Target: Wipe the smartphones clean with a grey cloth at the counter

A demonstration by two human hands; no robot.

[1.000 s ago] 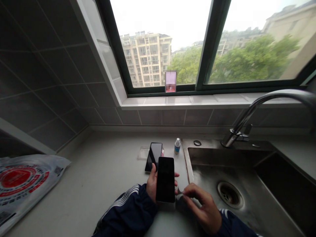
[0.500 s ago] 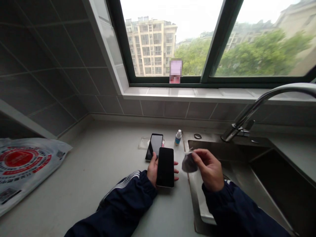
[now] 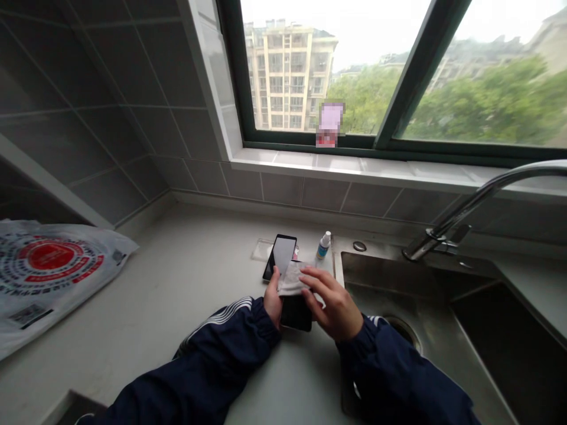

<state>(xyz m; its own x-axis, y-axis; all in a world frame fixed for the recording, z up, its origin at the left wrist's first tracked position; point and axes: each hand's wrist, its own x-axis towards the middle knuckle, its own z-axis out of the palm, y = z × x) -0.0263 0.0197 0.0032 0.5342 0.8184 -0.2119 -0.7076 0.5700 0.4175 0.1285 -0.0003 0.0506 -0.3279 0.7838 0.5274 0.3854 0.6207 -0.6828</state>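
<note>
My left hand [image 3: 273, 301] is closed around the side of a black smartphone [image 3: 296, 314], held screen up above the counter. A small light grey cloth [image 3: 292, 280] lies across the upper part of its screen. From the right, my right hand [image 3: 333, 301] presses the cloth with bent fingers and thumb. Just behind, a second smartphone [image 3: 282, 255] rests on the counter, partly over a clear phone case [image 3: 262, 249]. A small white spray bottle [image 3: 323, 245] with a blue label stands upright to the right of that phone.
To the right is a steel sink [image 3: 401, 290] with a curved faucet [image 3: 460, 209]. A plastic bag [image 3: 57, 271] with red print lies on the counter [image 3: 177, 260] at the left. Behind the counter rises a tiled wall below a window sill [image 3: 310, 160].
My right hand has moved left from beside the sink and laid the cloth on the held phone's screen. My left hand still holds the phone. The view has shifted slightly.
</note>
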